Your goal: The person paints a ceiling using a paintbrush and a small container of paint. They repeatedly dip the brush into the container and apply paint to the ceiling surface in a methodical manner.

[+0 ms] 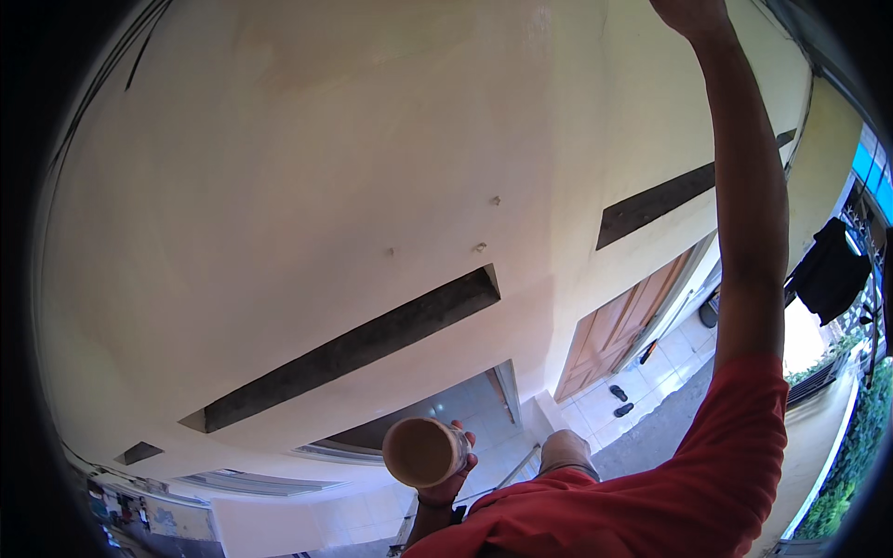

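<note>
My left hand [448, 484] is wrapped round a round tub [420, 453], low in the middle of the view. The tub's wide mouth faces up, and its inside looks peach-beige; I cannot make out how much is in it. My right arm stretches up along the right side, past the red sleeve. At the top edge the picture cuts off my right hand [690, 17], close to the pale wall [372, 139]. Its fingers are out of sight, so anything in them is hidden.
Dark recessed slots [353, 349] cross the wall, with small bumps [481, 247] above. Below are a window, a wooden door [623, 321] and dark slippers [620, 402] on tiles. Cables [102, 84] hang upper left; dark cloth [831, 270] hangs at right.
</note>
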A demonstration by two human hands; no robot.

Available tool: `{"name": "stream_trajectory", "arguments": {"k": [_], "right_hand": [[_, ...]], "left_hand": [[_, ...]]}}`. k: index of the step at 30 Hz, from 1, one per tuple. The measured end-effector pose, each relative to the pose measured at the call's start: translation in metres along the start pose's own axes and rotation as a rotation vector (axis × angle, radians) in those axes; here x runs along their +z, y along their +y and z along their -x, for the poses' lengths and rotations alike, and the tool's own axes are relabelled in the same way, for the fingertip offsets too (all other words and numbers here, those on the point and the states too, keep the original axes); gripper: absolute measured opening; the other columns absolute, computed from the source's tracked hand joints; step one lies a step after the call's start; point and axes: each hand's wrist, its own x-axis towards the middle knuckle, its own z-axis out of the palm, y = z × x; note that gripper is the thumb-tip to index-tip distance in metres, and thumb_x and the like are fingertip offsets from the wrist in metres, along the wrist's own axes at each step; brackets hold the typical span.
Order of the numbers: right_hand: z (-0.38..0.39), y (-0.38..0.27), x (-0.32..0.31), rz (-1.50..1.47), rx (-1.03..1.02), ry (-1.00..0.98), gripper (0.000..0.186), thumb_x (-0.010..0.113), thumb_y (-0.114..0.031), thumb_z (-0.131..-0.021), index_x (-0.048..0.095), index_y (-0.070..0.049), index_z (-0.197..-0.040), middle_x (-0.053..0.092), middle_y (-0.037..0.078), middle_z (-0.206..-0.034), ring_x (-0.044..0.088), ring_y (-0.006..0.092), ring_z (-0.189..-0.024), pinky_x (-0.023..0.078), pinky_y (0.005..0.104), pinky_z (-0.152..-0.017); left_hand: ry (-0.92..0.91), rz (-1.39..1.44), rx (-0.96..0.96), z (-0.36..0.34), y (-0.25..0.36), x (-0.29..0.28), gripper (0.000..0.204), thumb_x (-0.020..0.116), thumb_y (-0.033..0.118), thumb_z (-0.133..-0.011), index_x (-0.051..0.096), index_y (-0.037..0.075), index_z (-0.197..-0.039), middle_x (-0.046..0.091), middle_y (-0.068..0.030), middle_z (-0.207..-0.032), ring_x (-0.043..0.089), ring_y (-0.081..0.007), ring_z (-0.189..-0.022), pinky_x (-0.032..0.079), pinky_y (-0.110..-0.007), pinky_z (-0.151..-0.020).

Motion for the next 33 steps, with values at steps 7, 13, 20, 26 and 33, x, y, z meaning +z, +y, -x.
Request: {"name": "stream_trajectory", "arguments": {"k": [7,13,20,26,33], "right_hand": [[0.097,0.047,0.069,0.494,-0.388,0.027,0.019,0.088,0.003,-0.086,0.083,-0.007,-0.101,0.08,0.011,-0.119,0.077,0.0253,-0.115,0.065,0.0377,-0.098],[0.223,0.017,0.106,0.561,-0.278,-0.078,0.026,0.088,-0.005,-0.077,0.084,-0.009,-0.101,0.077,0.015,-0.127,0.074,0.0375,-0.124,0.067,0.0425,-0.101],[0.315,-0.044,0.115,0.317,-0.076,-0.319,0.016,0.087,-0.007,-0.081,0.078,-0.008,-0.095,0.078,0.013,-0.124,0.077,0.0315,-0.116,0.07,0.0394,-0.088],[0.252,-0.019,0.09,0.048,0.209,-0.493,0.018,0.09,0.0,-0.084,0.078,-0.007,-0.097,0.081,0.011,-0.112,0.08,0.0276,-0.107,0.068,0.0382,-0.089],[0.117,0.004,0.041,0.146,-0.006,-0.33,0.016,0.087,0.002,-0.086,0.081,-0.006,-0.099,0.08,0.012,-0.12,0.078,0.0264,-0.113,0.066,0.0364,-0.093]], "left_hand": [[0.039,-0.065,0.058,0.008,-0.004,0.008,0.065,0.07,0.056,-0.103,0.056,0.023,-0.158,0.051,-0.0171,-0.157,0.049,-0.0462,-0.146,0.056,-0.061,-0.108],[0.008,-0.029,0.016,0.003,-0.004,0.01,0.066,0.071,0.055,-0.103,0.056,0.024,-0.158,0.048,-0.0163,-0.159,0.046,-0.0452,-0.147,0.054,-0.062,-0.108],[-0.013,0.006,-0.029,0.004,-0.004,0.01,0.061,0.069,0.05,-0.104,0.056,0.028,-0.159,0.045,-0.0136,-0.163,0.042,-0.0422,-0.149,0.052,-0.061,-0.11],[-0.005,-0.019,-0.039,0.005,-0.006,0.001,0.063,0.069,0.051,-0.104,0.055,0.028,-0.161,0.046,-0.0135,-0.163,0.041,-0.0421,-0.149,0.052,-0.061,-0.11],[-0.076,-0.052,-0.004,0.004,-0.013,0.018,0.065,0.069,0.055,-0.103,0.054,0.028,-0.161,0.044,-0.0136,-0.165,0.042,-0.0435,-0.148,0.051,-0.063,-0.111]]}}
